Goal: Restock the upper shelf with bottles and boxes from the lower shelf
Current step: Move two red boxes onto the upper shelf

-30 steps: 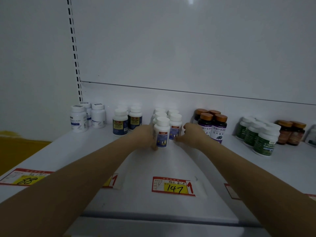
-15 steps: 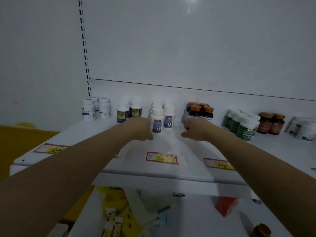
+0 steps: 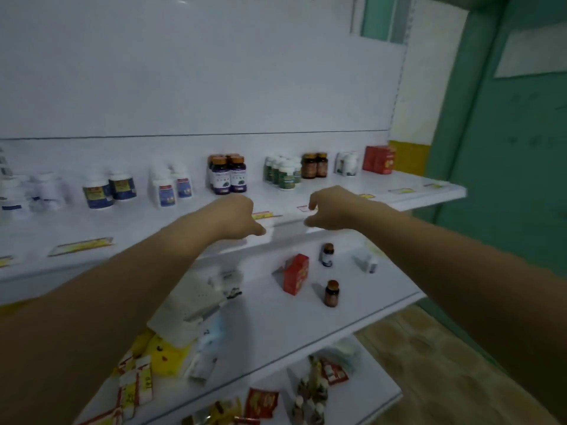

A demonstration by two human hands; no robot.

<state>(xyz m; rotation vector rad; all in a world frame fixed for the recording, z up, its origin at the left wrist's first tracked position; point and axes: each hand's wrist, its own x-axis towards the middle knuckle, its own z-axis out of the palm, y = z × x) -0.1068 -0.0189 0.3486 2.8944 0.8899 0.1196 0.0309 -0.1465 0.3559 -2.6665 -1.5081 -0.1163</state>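
On the upper shelf (image 3: 429, 187) the bottles (image 3: 228, 176) stand in clusters along the back wall, leaving its front strip bare apart from flat price tags. Narrow gaps separate the clusters. On the lower shelf (image 3: 352, 320), open surface surrounds a red box (image 3: 296, 273) and two small bottles (image 3: 331, 293), all set apart; its left part is crowded with white packets (image 3: 196, 305).

Dim, bluish light; faint glare top of back panel (image 3: 181, 1); motion blur throughout; wide-angle bending at edges.
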